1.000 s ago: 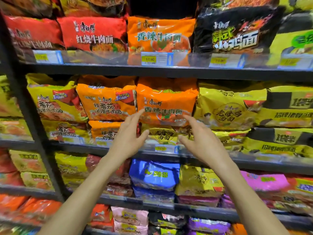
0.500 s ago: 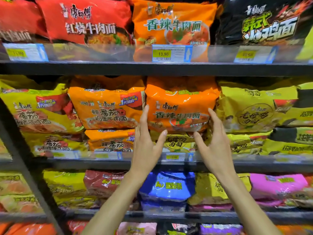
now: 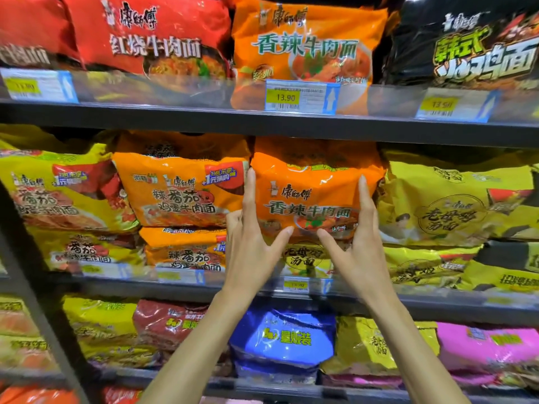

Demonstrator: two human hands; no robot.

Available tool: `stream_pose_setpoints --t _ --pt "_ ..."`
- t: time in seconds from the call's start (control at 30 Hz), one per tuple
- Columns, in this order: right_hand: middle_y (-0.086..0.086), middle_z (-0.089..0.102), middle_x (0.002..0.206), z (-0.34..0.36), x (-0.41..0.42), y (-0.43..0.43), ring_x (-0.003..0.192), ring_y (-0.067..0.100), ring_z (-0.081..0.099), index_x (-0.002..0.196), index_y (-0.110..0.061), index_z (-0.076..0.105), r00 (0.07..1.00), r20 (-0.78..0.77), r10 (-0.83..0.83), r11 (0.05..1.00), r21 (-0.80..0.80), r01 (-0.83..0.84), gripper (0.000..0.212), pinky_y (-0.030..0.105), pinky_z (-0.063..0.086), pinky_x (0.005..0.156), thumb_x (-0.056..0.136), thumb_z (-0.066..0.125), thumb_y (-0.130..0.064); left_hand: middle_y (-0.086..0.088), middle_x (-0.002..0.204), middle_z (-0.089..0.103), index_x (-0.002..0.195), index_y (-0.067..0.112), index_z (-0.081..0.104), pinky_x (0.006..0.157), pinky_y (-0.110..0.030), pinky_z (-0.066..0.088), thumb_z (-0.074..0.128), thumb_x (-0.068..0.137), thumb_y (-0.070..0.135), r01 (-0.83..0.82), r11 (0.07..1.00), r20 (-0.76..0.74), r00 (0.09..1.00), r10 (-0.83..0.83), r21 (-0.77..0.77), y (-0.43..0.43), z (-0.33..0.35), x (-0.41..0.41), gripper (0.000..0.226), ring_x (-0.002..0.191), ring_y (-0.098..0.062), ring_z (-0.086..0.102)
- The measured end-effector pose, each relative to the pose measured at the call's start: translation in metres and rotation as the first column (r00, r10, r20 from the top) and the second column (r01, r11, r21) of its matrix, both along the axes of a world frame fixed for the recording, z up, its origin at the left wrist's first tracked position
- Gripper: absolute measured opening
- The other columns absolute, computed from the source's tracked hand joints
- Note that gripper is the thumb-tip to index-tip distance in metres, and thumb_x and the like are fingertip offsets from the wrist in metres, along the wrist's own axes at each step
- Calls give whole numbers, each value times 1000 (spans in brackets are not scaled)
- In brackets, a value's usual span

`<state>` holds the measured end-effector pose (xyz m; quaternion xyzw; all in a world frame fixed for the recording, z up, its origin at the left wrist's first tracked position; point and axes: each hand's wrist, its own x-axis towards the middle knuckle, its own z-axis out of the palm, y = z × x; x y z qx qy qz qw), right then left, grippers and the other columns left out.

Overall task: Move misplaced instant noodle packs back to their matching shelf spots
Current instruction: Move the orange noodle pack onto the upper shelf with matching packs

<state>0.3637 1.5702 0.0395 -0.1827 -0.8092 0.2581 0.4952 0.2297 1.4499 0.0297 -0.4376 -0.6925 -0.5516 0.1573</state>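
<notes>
**Head view**

- Item: orange spicy-beef pack (image 3: 316,193), centre of frame, on the middle shelf (image 3: 437,304). Lies on top of a yellow pack (image 3: 303,258), with an orange tomato pack (image 3: 180,193) to its left. Face outward, long axis running left to right across the frame.
- Hands: left hand (image 3: 250,246) at the pack's left edge, forefinger straight up along it, thumb spread under the lower edge. Right hand (image 3: 358,249) mirrored near the right edge. Both spread, touching the pack and bracketing it between them; no fingers seen curled round it. Equally near.
- Destination, judged: matching orange pack (image 3: 306,45) on the upper shelf (image 3: 175,118), directly above, behind the 13.90 price tag (image 3: 302,96).
- Coming move, judged: out toward the camera, then straight up past the upper shelf's front edge.
</notes>
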Motion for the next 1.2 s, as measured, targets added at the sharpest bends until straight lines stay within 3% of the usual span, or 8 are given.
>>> stream_pose_setpoints --t 0.17,0.27,0.33,0.47,0.6,0.73,0.9,1.2 --pt "-8 23 162 -9 4 3 152 24 21 149 -62 2 998 -53 46 999 11 -45 105 59 33 115 86 77 -23 30 123 32 155 51 -13 101 -29 34 78 89 31 -19 1000 -5 1000 19 22 -1 -4 3 114 118 1 30" --pt "-14 20 163 -11 6 -1 154 18 13 150 -60 5 993 -79 83 996 35 -81 105 58 28 118 86 78 -21 56 141 3 151 57 -17 116 -34 24 77 90 29 -7 999 -1 1000 7 33 -4 -4 3 116 139 8 16" --pt "-24 16 160 -9 8 -1 155 12 7 151 -60 7 988 -93 120 991 64 -115 102 56 25 120 87 76 -21 60 143 -12 149 62 -17 123 -44 17 78 90 29 6 999 23 1000 -7 46 -7 -2 5 117 156 -10 7" --pt "-27 16 160 -8 16 2 154 12 12 149 -63 9 981 -97 165 985 73 -158 102 57 28 119 87 76 -16 46 158 -4 150 63 -10 126 -45 19 79 89 25 27 994 6 1000 -28 110 -11 -2 12 114 156 -4 11" --pt "-23 28 160 -14 23 6 152 15 24 151 -59 17 971 -133 200 980 26 -199 96 56 34 116 88 76 -16 43 160 -2 147 69 -8 126 -56 15 78 89 25 36 992 18 999 -39 119 -15 -3 18 113 159 -15 5" --pt "-22 31 159 -17 28 0 149 9 29 153 -51 22 952 -176 249 968 20 -250 89 43 38 117 87 73 -22 53 152 -4 148 68 -6 122 -38 12 79 89 26 34 993 -4 999 -34 109 -22 -7 19 112 159 -11 -1" --pt "-19 33 156 -21 37 -6 142 0 37 153 -52 23 953 -169 253 966 -2 -257 96 16 39 109 85 78 -13 64 132 11 156 38 4 99 10 19 78 88 11 78 989 0 997 -79 129 -32 -10 23 104 129 37 16" --pt "-32 26 156 -17 50 -19 150 7 25 153 -53 18 973 -111 204 978 -27 -208 102 50 33 118 84 79 -10 58 132 20 156 41 6 100 6 26 76 91 8 123 985 -2 992 -124 118 -44 -11 34 101 127 32 26"
